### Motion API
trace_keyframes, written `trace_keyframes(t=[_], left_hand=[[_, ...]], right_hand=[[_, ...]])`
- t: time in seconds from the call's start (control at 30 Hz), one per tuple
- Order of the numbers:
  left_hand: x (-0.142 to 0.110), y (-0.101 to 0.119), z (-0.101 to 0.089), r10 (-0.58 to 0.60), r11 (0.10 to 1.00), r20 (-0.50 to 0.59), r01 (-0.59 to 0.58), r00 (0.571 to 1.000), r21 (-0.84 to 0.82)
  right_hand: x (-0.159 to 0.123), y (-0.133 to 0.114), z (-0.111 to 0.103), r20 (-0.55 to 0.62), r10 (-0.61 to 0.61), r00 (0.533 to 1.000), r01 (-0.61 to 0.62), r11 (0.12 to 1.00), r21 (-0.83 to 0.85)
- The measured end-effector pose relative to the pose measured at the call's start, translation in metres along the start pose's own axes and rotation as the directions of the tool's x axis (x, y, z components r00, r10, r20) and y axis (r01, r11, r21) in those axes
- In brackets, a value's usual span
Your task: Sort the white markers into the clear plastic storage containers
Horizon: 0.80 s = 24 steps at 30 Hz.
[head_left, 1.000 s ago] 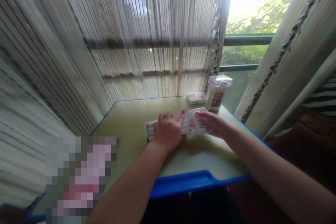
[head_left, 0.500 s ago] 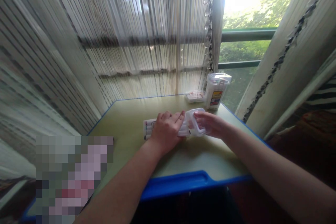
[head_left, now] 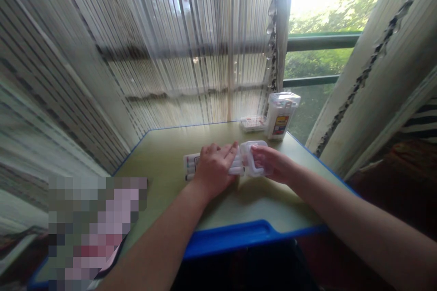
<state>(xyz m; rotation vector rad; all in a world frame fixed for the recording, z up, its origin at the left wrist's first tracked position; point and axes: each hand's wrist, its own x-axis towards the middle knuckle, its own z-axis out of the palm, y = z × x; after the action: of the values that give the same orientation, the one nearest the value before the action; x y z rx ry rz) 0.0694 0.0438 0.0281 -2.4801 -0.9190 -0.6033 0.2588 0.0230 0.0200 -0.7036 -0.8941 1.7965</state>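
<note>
A row of white markers (head_left: 190,169) lies on the table, a few with dark ends. My left hand (head_left: 215,166) is closed over their middle and hides much of them. My right hand (head_left: 276,163) grips a clear plastic lid (head_left: 254,158) by its right side. The lid lies on its side with its rim towards me, close to the right ends of the markers. From here I cannot tell whether the lid touches them.
A tall clear container (head_left: 282,116) with a yellow and dark label stands at the table's far right corner. Left of it sits a low clear box (head_left: 253,123). A blurred-out pinkish object (head_left: 112,223) lies at the left. The table (head_left: 164,145) has a blue edge; curtains (head_left: 191,32) hang behind.
Both hands keep their holds. The markers and my left hand have shifted slightly to the left, and the lid has turned a little more towards me.
</note>
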Motion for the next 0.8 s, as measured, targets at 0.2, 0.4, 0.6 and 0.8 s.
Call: trace_keyframes(t=[0.2, 0.4, 0.6, 0.8], left_hand=[[0.001, 0.004, 0.002, -0.025, 0.999, -0.003, 0.025, 1.000, 0.020], [0.002, 0.005, 0.003, -0.002, 0.999, -0.016, 0.003, 1.000, 0.034], [0.001, 0.002, 0.000, -0.005, 1.000, 0.015, 0.005, 1.000, -0.006], [0.000, 0.003, -0.001, -0.001, 1.000, 0.042, 0.001, 0.999, -0.019]], right_hand=[[-0.001, 0.000, 0.001, -0.063, -0.025, 0.998, 0.026, 1.000, 0.018], [-0.002, -0.001, 0.000, -0.054, -0.041, 0.998, 0.042, 0.999, 0.010], [-0.004, -0.012, -0.003, -0.022, -0.038, 0.999, 0.036, 0.994, -0.098], [-0.009, -0.017, -0.001, -0.078, -0.084, 0.993, 0.067, 0.977, -0.204]])
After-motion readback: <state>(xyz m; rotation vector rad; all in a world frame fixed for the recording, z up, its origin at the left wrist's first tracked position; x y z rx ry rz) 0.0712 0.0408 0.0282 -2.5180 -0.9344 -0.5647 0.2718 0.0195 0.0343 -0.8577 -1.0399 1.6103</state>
